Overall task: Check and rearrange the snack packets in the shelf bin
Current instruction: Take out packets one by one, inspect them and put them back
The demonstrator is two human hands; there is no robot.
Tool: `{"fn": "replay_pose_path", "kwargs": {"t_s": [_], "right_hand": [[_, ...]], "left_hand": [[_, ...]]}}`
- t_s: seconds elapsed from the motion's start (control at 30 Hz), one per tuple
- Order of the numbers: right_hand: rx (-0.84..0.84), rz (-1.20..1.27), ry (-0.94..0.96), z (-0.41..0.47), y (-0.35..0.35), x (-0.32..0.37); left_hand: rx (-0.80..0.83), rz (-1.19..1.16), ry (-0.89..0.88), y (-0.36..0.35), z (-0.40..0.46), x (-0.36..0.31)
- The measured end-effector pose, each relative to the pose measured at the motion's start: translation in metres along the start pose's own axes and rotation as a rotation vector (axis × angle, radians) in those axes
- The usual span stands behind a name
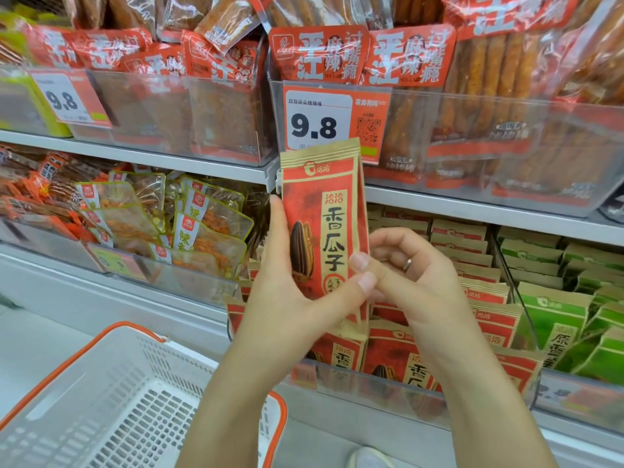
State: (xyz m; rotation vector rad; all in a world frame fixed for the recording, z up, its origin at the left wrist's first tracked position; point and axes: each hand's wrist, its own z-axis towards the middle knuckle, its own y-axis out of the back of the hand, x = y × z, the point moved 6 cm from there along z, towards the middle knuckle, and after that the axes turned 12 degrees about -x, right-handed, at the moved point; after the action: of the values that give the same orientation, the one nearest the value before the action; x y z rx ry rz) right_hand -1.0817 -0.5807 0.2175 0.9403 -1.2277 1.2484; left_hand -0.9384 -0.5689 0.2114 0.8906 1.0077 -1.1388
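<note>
A red and tan sunflower seed packet [324, 211] stands upright in front of the shelf, held above its bin. My left hand [287, 282] grips it from the left, thumb across its lower front. My right hand [415, 275] touches its right edge, thumb on the front, fingers curled and a ring showing. Below, the clear shelf bin [371, 390] holds several more red packets [395, 356] of the same kind.
Green seed packets [553, 319] fill the bin to the right. Clear-fronted bins of spicy snack packets [202, 228] sit to the left and on the upper shelf, with a 9.8 price tag [317, 119]. A white basket with orange rim [111, 400] is at lower left.
</note>
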Motion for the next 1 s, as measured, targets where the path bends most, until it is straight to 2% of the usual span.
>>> {"fn": "replay_pose_path", "kwargs": {"t_s": [0.17,0.27,0.4,0.57,0.73,1.0], "right_hand": [[0.143,0.104,-0.066,-0.005,-0.006,0.001],[0.149,0.080,-0.024,-0.005,-0.006,0.004],[-0.003,0.102,0.016,-0.002,0.009,0.011],[-0.220,0.009,0.071,0.003,0.022,0.011],[-0.076,0.008,0.142,-0.001,0.009,0.013],[-0.113,0.081,0.147,-0.001,0.012,0.012]], "left_hand": [[0.139,-0.112,0.088,0.000,-0.004,0.001],[0.108,-0.154,0.091,0.004,-0.001,0.002],[-0.009,-0.244,0.114,0.027,0.006,0.005],[0.141,-0.144,0.146,0.022,0.001,0.006],[0.243,-0.072,0.180,0.013,-0.005,0.010],[0.302,-0.114,0.194,0.009,-0.008,0.006]]}}
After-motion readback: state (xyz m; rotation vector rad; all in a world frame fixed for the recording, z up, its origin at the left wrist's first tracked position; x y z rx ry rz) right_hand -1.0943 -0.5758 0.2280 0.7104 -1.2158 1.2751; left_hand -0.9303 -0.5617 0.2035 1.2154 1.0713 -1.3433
